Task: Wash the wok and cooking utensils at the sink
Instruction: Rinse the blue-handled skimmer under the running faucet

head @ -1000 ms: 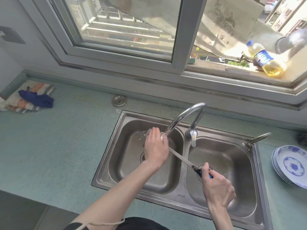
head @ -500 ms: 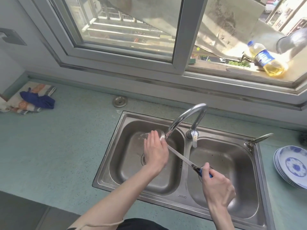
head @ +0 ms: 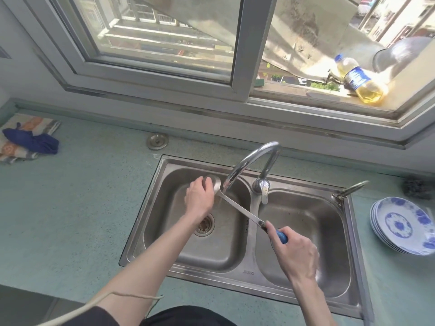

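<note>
1. Along the far wall, a window point(head: 164, 43) spans nearly the whole width, its right pane slid open onto a sunlit sill.
2. Below it, the pale green counter point(head: 77, 208) runs from left to right and carries everything else.
3. Set into the counter, a steel double sink point(head: 249, 271) has a left basin with a drain strainer point(head: 204, 224) and a right basin.
4. On the right of the counter, a stack of blue-and-white plates point(head: 403, 225) sits just beside the sink's rim.
5. From the far rim between the basins, a curved tap point(head: 254, 158) arches over the left basin, with water falling from its spout.
6. A ladle point(head: 237, 208) lies slanted across the divider, its bowl under the spout over the left basin and its blue grip over the right basin.
7. At the far left, a folded cloth point(head: 28, 135) lies with a dark blue rag on top.
8. On the sill at the right, an oil bottle point(head: 360, 81) lies tilted.
9. The left hand point(head: 200, 198) cups the ladle's bowl, fingers curled around it.
10. The right hand point(head: 296, 252) is clamped around the blue grip.
11. Far of the sink, a round metal plug point(head: 157, 141) rests on the counter, apart from the basin.
</note>
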The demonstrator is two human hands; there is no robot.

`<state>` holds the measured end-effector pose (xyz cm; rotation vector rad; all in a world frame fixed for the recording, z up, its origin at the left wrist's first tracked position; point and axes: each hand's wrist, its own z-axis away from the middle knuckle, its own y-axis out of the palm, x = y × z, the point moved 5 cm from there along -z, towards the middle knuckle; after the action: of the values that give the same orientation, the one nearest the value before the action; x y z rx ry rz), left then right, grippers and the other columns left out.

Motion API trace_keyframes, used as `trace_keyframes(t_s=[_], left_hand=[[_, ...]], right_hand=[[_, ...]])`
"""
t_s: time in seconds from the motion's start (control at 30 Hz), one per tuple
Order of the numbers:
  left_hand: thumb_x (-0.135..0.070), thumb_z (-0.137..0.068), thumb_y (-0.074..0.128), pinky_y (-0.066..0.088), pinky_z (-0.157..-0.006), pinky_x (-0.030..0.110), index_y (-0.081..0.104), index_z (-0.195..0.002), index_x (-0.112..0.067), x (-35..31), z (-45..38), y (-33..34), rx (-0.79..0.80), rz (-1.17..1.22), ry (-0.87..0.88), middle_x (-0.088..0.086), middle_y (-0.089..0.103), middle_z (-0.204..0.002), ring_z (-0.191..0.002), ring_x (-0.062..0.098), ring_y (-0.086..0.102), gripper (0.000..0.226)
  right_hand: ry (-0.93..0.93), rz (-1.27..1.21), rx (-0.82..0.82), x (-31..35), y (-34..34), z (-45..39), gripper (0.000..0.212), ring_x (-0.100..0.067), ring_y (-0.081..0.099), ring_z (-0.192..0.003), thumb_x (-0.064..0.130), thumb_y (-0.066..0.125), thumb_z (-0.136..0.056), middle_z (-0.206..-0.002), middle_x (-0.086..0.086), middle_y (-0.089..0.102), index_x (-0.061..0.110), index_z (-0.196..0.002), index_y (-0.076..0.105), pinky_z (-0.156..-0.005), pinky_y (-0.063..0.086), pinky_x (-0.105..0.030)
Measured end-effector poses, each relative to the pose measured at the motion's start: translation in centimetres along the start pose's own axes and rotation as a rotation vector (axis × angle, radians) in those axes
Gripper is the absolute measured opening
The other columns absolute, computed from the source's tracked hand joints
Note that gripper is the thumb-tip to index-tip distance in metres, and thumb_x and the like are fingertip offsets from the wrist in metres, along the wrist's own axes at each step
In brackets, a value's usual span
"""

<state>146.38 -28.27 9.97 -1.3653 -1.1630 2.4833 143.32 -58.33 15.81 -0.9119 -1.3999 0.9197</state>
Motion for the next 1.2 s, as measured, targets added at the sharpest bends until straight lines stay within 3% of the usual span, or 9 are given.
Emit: trace_keyframes(t_s=[0.1, 0.27, 0.47, 0.73, 0.87, 0.93, 1.0, 1.1, 1.2], left_hand=[[-0.05, -0.106, 0.034, 0.03, -0.119, 0.043, 0.046, -0.152, -0.011, -0.4, 0.0, -0.4, -0.049, -0.019, 0.021, 0.013, 0.049, -0.154, -0.143, 0.032, 0.041, 0.062], [-0.051, -0.103, 0.024, 0.017, -0.127, 0.047, 0.048, -0.151, -0.02, -2.2, 4.3, 2.0, -0.106, -0.31, 0.435, 0.002, 0.033, -0.166, -0.155, 0.024, 0.024, 0.062], [-0.052, -0.106, 0.023, 0.025, -0.125, 0.04, 0.035, -0.159, -0.023, -0.2, 3.3, 2.6, 0.034, -0.263, 0.479, -0.001, 0.034, -0.166, -0.153, 0.018, 0.029, 0.061], [-0.043, -0.099, 0.049, 0.04, -0.11, 0.04, 0.064, -0.13, -0.027, 1.3, -0.5, -0.4, -0.023, 0.006, -0.171, -0.001, 0.065, -0.135, -0.129, 0.026, 0.055, 0.038], [-0.056, -0.087, 0.064, 0.056, -0.086, 0.035, 0.073, -0.083, -0.016, 2.6, -1.7, -0.8, 0.105, 0.132, -0.294, 0.003, 0.076, -0.091, -0.089, 0.025, 0.069, 0.041], [-0.053, -0.089, 0.07, 0.05, -0.07, 0.031, 0.072, -0.074, -0.014, 2.4, -0.8, 0.0, 0.221, 0.282, -0.285, 0.003, 0.072, -0.076, -0.072, 0.022, 0.062, 0.041], [-0.04, -0.094, 0.071, 0.052, -0.071, 0.031, 0.075, -0.083, -0.012, 1.7, 0.0, 1.1, 0.322, 0.507, -0.326, 0.008, 0.072, -0.08, -0.074, 0.022, 0.063, 0.03], [-0.013, -0.097, 0.067, 0.059, -0.093, 0.041, 0.075, -0.107, -0.001, 0.0, 1.6, 2.5, 0.542, 0.936, -0.454, 0.015, 0.076, -0.101, -0.09, 0.027, 0.071, 0.017], [-0.003, -0.09, 0.072, 0.064, -0.076, 0.032, 0.073, -0.114, -0.001, -0.7, 2.4, 3.4, 0.639, 1.012, -0.456, 0.01, 0.077, -0.098, -0.085, 0.018, 0.072, 0.024]], right_hand=[[-0.109, 0.015, 0.043, 0.2, 0.0, -0.2, 0.058, -0.022, 0.054, -0.051, 0.079, 0.053, -0.084, -0.051, 0.007, 0.052, 0.024, -0.065, 0.057, -0.049, 0.041, -0.032], [-0.113, 0.049, 0.022, 1.2, -0.1, 0.2, 0.056, -0.022, 0.046, -0.046, 0.078, 0.055, -0.083, -0.048, 0.008, 0.047, 0.026, -0.062, 0.057, -0.046, 0.028, -0.028], [-0.053, 0.064, 0.015, 0.7, -0.3, 1.0, 0.054, -0.021, 0.04, -0.046, 0.078, 0.06, -0.078, -0.046, 0.01, 0.044, 0.027, -0.06, 0.061, -0.048, 0.025, -0.025], [0.017, -0.037, 0.05, 0.1, 1.2, 1.2, 0.062, -0.025, 0.053, -0.053, 0.087, 0.056, -0.073, -0.047, 0.009, 0.05, 0.027, -0.055, 0.058, -0.053, 0.038, -0.031], [0.194, -0.159, 0.111, -3.1, 2.1, 0.8, 0.084, -0.02, 0.058, -0.061, 0.093, 0.03, -0.081, -0.052, 0.002, 0.06, 0.02, -0.058, 0.066, -0.062, 0.048, -0.034], [0.259, -0.171, 0.108, -4.5, 1.8, 0.4, 0.083, -0.025, 0.057, -0.062, 0.085, 0.035, -0.088, -0.052, -0.002, 0.058, 0.013, -0.056, 0.061, -0.065, 0.05, -0.035], [0.295, -0.166, 0.11, -5.7, 1.6, 0.2, 0.078, -0.03, 0.057, -0.066, 0.076, 0.043, -0.095, -0.057, -0.008, 0.06, 0.01, -0.057, 0.061, -0.068, 0.051, -0.037], [0.299, -0.167, 0.068, -7.3, 1.1, 0.0, 0.076, -0.033, 0.057, -0.067, 0.078, 0.036, -0.088, -0.056, -0.006, 0.059, 0.014, -0.056, 0.061, -0.064, 0.046, -0.038], [0.297, -0.15, 0.047, -8.1, 1.1, 0.1, 0.072, -0.037, 0.057, -0.069, 0.077, 0.032, -0.085, -0.056, -0.005, 0.058, 0.019, -0.055, 0.061, -0.065, 0.045, -0.039]])
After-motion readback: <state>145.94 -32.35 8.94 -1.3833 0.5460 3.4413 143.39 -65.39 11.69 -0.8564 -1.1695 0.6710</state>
